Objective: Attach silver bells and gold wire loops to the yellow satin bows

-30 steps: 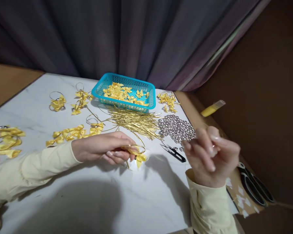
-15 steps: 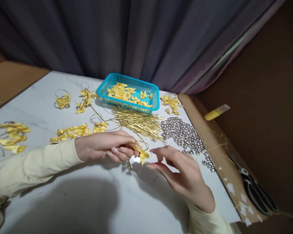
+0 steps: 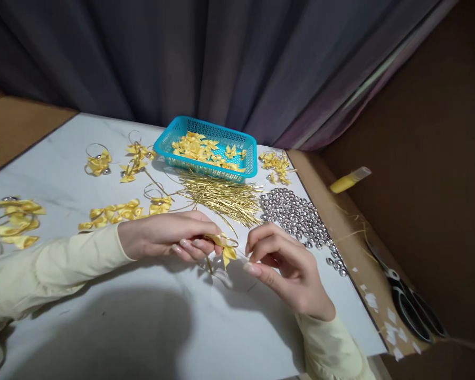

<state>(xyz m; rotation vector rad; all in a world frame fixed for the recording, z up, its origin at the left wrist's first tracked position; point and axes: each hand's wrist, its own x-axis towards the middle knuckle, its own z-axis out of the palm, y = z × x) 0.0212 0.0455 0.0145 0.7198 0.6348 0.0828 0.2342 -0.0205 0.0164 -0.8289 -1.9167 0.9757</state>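
My left hand (image 3: 193, 237) is closed around a yellow ribbon bow (image 3: 229, 255) and a loop of gold wire (image 3: 231, 242), which stick out past the fingertips. Part of both is hidden by the fingers. Just to the right, my right hand (image 3: 283, 266) pinches thumb and forefinger together. A faint thin strand seems to run from the bow to that pinch. Beyond the hands lies a bundle of gold wire ties (image 3: 221, 196). Silver beads (image 3: 295, 214) are heaped beyond and to the right of my right hand.
A blue basket (image 3: 206, 122) holds yellow bows at the back. More bows with wire loops lie at left (image 3: 18, 221), and a row of bows (image 3: 114, 212) lies behind my left wrist. Scissors (image 3: 411, 311), paper scraps (image 3: 371, 301) and a yellow tube (image 3: 350, 180) are on the right.
My right thumb and forefinger, apart before, have closed together beside the bow. The bow has tipped slightly, while my left hand keeps its hold.
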